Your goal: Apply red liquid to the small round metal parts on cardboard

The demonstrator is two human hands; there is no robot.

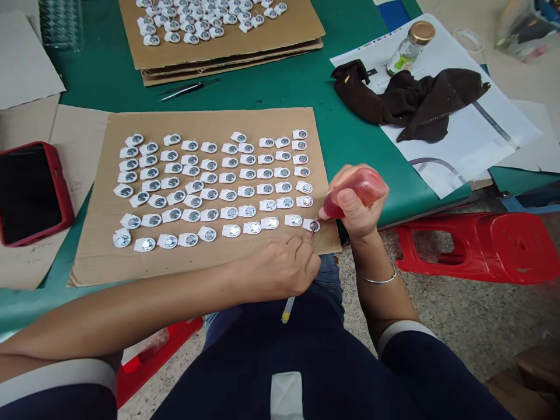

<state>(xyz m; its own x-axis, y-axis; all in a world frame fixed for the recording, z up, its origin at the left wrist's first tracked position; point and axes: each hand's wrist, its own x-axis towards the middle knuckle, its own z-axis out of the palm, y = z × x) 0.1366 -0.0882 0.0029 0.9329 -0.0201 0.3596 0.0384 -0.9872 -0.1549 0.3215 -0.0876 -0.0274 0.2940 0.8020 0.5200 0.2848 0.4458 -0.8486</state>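
My right hand (pixel 361 213) is wrapped round a soft red squeeze bottle (pixel 361 186), its narrow end tilted down to the lower right corner of the cardboard sheet (pixel 96 251). My left hand (pixel 286 262) is closed on a thin pen-like stick (pixel 287 310); its pale end with a yellow band sticks out below the hand. The stick's dark point meets the last small white tag with a round silvery disc (pixel 314 225), close beside the bottle's tip. Rows of several such tags (pixel 191 216) cover the cardboard.
More tags lie on stacked cardboard (pixel 231 49) at the back, with tweezers (pixel 188 90) in front. A phone in a red case (pixel 32 192) is at left. Dark cloth (pixel 411 99) and a glass jar (pixel 409 49) rest on printed paper at right, above a red stool (pixel 481 245).
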